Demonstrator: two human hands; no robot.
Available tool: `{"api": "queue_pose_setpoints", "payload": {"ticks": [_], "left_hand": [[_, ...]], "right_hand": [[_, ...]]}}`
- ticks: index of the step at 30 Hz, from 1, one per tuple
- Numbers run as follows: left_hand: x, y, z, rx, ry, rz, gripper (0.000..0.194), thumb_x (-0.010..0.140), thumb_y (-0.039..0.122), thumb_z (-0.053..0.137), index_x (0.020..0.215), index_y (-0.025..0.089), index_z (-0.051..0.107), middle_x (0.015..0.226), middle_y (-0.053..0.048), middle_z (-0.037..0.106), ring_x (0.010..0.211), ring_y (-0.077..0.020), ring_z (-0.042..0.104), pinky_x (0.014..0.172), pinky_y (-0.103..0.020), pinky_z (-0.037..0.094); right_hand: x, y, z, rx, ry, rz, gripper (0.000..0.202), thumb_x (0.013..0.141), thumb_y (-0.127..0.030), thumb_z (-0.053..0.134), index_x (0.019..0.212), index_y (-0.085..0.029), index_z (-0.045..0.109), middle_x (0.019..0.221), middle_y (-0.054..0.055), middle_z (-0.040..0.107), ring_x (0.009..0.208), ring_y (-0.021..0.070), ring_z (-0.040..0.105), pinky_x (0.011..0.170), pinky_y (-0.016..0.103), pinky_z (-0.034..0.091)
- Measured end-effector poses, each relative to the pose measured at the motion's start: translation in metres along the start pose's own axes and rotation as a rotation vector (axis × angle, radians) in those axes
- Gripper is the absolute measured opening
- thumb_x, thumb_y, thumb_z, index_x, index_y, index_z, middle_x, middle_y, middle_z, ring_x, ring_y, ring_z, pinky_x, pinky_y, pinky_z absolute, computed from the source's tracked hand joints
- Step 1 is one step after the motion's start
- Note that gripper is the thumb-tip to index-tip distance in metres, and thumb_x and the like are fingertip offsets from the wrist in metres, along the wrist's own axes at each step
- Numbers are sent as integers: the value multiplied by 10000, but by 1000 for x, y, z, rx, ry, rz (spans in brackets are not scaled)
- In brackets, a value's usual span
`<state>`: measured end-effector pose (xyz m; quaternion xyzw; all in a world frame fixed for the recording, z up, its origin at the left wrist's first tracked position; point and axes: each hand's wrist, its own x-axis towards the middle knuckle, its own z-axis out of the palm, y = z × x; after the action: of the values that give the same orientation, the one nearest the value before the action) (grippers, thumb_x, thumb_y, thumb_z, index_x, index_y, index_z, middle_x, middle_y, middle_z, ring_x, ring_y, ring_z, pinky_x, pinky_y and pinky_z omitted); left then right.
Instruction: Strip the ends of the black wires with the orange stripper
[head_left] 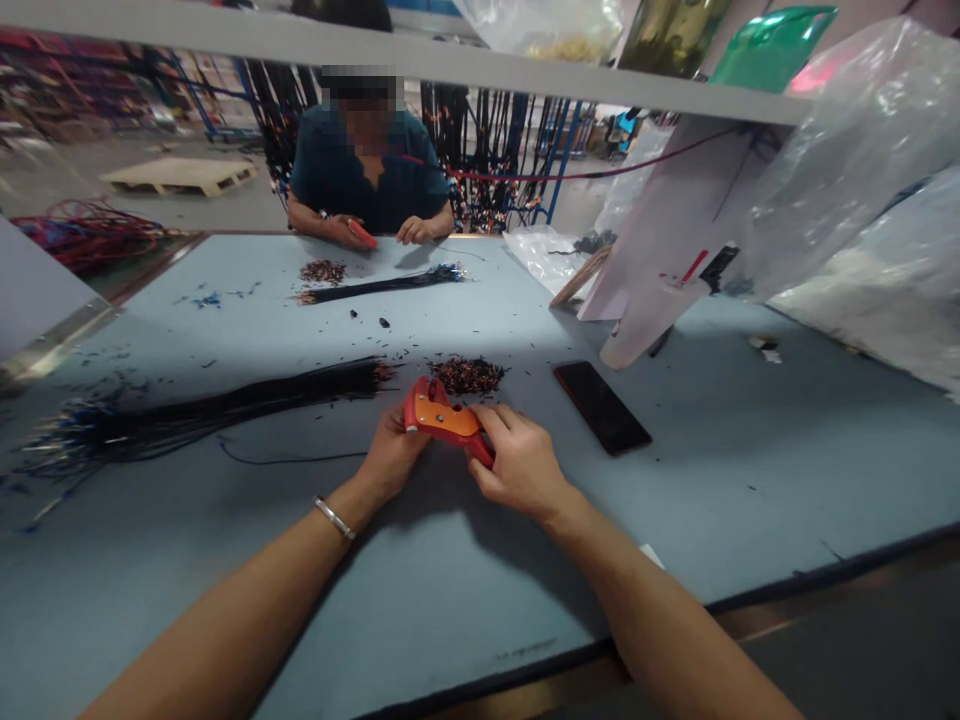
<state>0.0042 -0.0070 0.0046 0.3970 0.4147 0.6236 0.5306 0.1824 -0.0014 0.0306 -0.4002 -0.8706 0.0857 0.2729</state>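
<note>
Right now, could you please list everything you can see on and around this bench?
Orange-red plastic hand tool: one, held in both hands.
Black wire bundle: one, left of the tool.
Pile of small dark wire scraps: one, beyond the tool.
Black flat phone: one, right of the tool.
Second black wire bundle: one, far side.
Co-worker: one, dark shirt, opposite.
Blue table: one.
Left hand, right hand: gripping the tool.

The wire bundle [187, 410] runs off the left edge; the co-worker's face is blurred.
</note>
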Motion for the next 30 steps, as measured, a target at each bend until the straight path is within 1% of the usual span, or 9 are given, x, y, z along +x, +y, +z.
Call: {"api": "queue_pose_setpoints", "payload": {"ticks": [2, 6, 12, 18, 24, 27, 30], "left_hand": [[0, 0, -1, 4, -19, 7, 233, 623, 252, 817, 800, 168, 690, 738, 12, 657, 689, -111, 585, 697, -213, 498], [0, 2, -1, 21, -38, -3, 232, 609, 273, 827, 753, 160, 684, 722, -3, 660, 679, -127, 590, 676, -228, 505], [1, 2, -1, 44, 4, -34, 289, 545, 311, 860, 701, 153, 675, 681, -9, 660, 658, -133, 582, 643, -233, 494], [2, -2, -4, 74, 2, -32, 241, 575, 294, 838, 683, 165, 666, 671, -16, 661, 705, -162, 603, 644, -249, 490], [2, 3, -1, 114, -21, -57, 226, 561, 207, 817, 731, 160, 675, 669, 7, 663, 622, -116, 556, 614, -216, 462], [2, 2, 0, 127, -23, -62, 215, 575, 203, 807, 740, 161, 676, 617, 22, 633, 590, -102, 526, 594, -201, 441], [3, 0, 0, 99, -12, -56, 222, 571, 226, 820, 724, 166, 670, 633, 18, 635, 628, -114, 546, 617, -206, 447]], "right_hand": [[0, 0, 0, 3, -2, 1, 462, 737, -226, 565, 1184, -111, 574, 1078, 149, 651, 943, 280, 605, 855, 403, 503], [1, 1, 0, 19, -10, 6, 468, 735, -222, 559, 1186, -97, 575, 1078, 157, 649, 962, 283, 605, 868, 402, 501], [2, 2, 0, 84, -39, 58, 452, 749, -229, 554, 1187, -121, 567, 1057, 132, 649, 932, 263, 617, 836, 377, 508], [3, 3, 0, 53, -52, 67, 431, 740, -219, 562, 1163, -137, 565, 1085, 142, 646, 955, 270, 608, 861, 390, 495], [3, 5, 2, 20, -70, 61, 431, 730, -208, 566, 1152, -121, 580, 1059, 138, 658, 925, 270, 614, 842, 381, 496], [4, 5, 3, -2, -87, 77, 415, 736, -211, 563, 1143, -129, 584, 1050, 132, 663, 914, 267, 616, 820, 373, 498], [6, 5, 3, -24, -111, 92, 401, 736, -208, 564, 1131, -138, 587, 1060, 129, 665, 917, 263, 619, 813, 364, 495]]}}
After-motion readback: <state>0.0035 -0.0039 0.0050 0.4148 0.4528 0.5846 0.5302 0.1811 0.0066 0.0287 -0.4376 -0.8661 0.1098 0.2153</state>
